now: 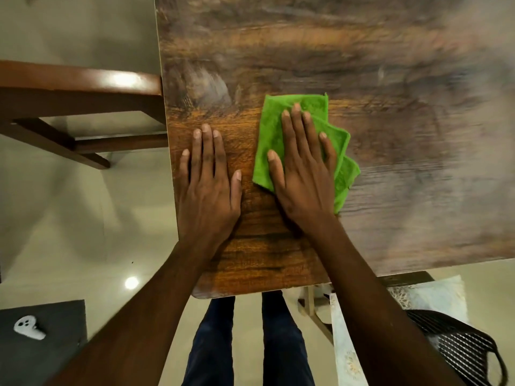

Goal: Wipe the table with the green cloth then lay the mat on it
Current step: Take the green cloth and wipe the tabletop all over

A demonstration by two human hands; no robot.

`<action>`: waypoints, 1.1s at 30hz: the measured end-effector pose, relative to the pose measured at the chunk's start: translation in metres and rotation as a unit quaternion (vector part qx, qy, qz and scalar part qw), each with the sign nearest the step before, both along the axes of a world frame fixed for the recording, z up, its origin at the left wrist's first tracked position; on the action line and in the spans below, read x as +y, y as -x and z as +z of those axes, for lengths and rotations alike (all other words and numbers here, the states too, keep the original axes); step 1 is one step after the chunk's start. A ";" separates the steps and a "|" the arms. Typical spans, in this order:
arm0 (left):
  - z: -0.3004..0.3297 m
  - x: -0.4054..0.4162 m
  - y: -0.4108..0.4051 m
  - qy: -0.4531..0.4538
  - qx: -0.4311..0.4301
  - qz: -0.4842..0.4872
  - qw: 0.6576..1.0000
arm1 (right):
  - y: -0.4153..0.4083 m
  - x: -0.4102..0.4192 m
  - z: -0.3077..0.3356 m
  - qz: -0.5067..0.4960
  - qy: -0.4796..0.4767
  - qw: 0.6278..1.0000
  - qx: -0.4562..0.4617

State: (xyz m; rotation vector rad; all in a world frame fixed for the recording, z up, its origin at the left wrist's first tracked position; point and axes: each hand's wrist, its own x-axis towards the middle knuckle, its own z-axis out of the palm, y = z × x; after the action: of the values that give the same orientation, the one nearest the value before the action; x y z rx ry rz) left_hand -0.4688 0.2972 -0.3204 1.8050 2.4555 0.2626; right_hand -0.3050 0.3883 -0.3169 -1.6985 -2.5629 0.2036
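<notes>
Pressing down with a flat palm, the right hand [302, 174] lies on the green cloth [281, 135], its fingers [298, 121] straight and slightly spread so that the fabric is pinned against the table [390, 79] rather than gripped. That open, flat hold suits wiping: weight goes through the whole palm and the cloth can slide with the hand. The cloth is loosely folded, with layered edges fanning out beyond the little-finger side of the hand, and it sits toward the near left part of the table, not far from the corner closest to the person.

Just left of the cloth, the left hand [207, 185] rests bare on the wood, fingers straight and close together, holding nothing; it probably serves as a brace while the body leans over the table. The two hands are near each other but apart.

Off the table's near edge, to the right, a pale patterned sheet [345, 344] lies draped over a seat beside a dark mesh basket [457, 346]; it may be the mat, though that cannot be told for certain. Left of the table stands a wooden chair [78, 87], and nearer the person a white controller [28, 327] lies on a dark surface.

Judging by this, the wiping step is under way and the mat is not yet laid.
</notes>
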 end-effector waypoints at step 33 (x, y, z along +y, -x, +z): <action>0.009 -0.004 0.011 -0.141 -0.258 0.045 0.955 | 0.070 -0.212 0.005 -0.030 0.087 0.994 0.060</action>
State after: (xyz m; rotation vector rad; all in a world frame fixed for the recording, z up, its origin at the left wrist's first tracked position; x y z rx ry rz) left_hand -0.4803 0.2933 -0.3116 1.4592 2.1980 0.9964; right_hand -0.3746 0.1766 -0.3122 -1.7561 -2.4669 0.5224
